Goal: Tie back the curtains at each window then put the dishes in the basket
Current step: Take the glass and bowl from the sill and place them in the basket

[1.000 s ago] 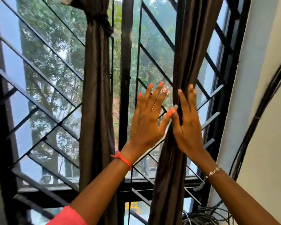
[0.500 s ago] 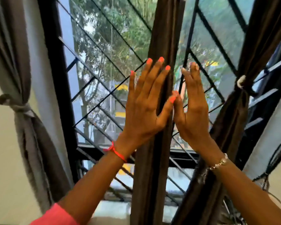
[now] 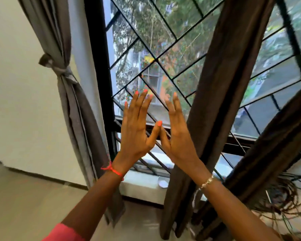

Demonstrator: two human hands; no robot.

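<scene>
Left hand (image 3: 135, 131) and right hand (image 3: 178, 136) raised before the window grille (image 3: 156, 59), fingers held straight, nothing gripped, thumb tips touching, brown curtain (image 3: 221, 75) just beside the right hand, grey curtain (image 3: 79, 108) tied back at left

Left hand (image 3: 135, 133) and right hand (image 3: 177, 138) upright, fingers straight, thumbs touching — grey curtain (image 3: 76, 101) knotted.

Below the window you find a pale ledge (image 3: 139, 187). One small round white object (image 3: 163, 184) lies on it, just beside the middle brown curtain (image 3: 215, 101). The light floor (image 3: 24, 206) carries a loose tangle of dark cables (image 3: 289, 204) at your far right.
</scene>
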